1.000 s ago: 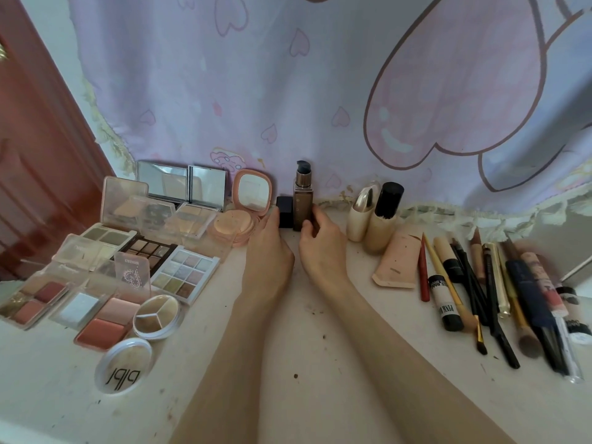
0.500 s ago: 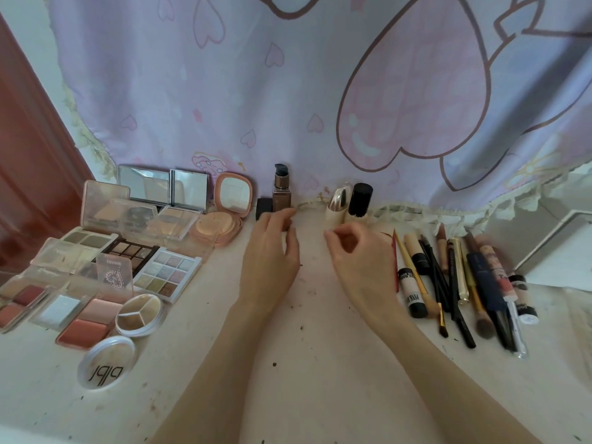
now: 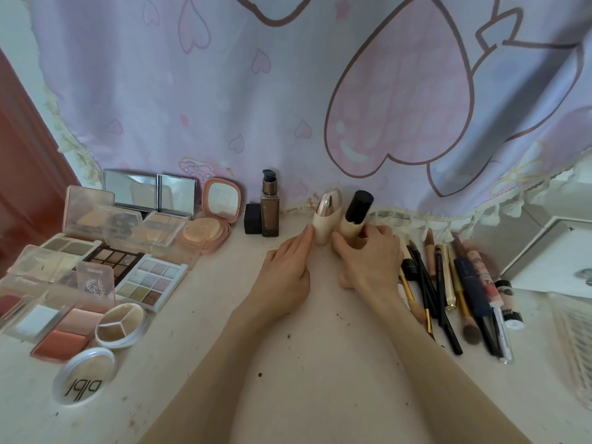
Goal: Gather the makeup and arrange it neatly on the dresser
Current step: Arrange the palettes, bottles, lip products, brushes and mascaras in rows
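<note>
At the back edge of the surface [image 3: 304, 363], the left hand [image 3: 283, 277] touches a cream bottle [image 3: 325, 224] with loosely extended fingers, while the right hand's [image 3: 368, 257] fingers wrap a black-capped bottle [image 3: 355, 216]. Toward the front-left corner, a round lid [image 3: 84, 374] reads "pipi" upside down; other labels are too blurred to read.

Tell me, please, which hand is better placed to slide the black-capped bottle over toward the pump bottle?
Probably the right hand: its fingers already wrap the black-capped bottle. The left hand only touches the cream bottle, which stands between that bottle and the pump bottle.
</note>
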{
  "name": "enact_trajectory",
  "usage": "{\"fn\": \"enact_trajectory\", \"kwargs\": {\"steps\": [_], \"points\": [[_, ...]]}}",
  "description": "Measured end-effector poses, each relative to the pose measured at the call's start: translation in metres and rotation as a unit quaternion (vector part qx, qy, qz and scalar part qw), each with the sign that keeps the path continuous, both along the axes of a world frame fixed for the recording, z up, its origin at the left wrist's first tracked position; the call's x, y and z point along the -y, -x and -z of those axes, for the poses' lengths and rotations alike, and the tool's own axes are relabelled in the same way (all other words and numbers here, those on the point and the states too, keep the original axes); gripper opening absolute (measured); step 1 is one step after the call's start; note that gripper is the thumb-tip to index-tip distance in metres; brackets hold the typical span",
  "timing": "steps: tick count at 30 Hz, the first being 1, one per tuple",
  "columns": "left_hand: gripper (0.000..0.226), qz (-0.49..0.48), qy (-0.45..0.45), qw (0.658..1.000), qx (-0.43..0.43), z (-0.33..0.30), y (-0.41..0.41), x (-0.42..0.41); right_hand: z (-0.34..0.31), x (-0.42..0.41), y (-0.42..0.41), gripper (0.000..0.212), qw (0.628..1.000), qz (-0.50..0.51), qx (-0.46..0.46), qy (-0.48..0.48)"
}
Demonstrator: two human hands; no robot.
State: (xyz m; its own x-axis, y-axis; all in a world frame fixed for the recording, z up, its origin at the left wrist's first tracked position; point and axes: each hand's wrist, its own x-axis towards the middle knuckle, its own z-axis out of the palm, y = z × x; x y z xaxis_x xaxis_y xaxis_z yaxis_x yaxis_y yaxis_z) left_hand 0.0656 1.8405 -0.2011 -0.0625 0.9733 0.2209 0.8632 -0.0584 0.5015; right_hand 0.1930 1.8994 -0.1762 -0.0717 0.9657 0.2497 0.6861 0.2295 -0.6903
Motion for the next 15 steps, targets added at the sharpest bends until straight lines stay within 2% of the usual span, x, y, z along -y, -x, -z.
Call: {"fn": "enact_trajectory", "kwargs": {"steps": [6, 9, 15], "points": [[0.067, 0.005, 0.010, 1.000, -0.011, -0.003, -0.002, 0.002, -0.010, 0.007, -0.014, 0.032, 0.987, -0.027, -0.157, -0.020], [0.067, 0.005, 0.016, 0.999, -0.033, -0.003, -0.003, 0.002, -0.017, 0.015, -0.020, 0.019, 0.975, -0.058, -0.214, -0.009], [0.062, 0.010, 0.031, 0.996, -0.082, -0.005, -0.005, 0.002, -0.017, 0.019, -0.024, 0.006, 0.972, -0.084, -0.221, -0.001]]}}
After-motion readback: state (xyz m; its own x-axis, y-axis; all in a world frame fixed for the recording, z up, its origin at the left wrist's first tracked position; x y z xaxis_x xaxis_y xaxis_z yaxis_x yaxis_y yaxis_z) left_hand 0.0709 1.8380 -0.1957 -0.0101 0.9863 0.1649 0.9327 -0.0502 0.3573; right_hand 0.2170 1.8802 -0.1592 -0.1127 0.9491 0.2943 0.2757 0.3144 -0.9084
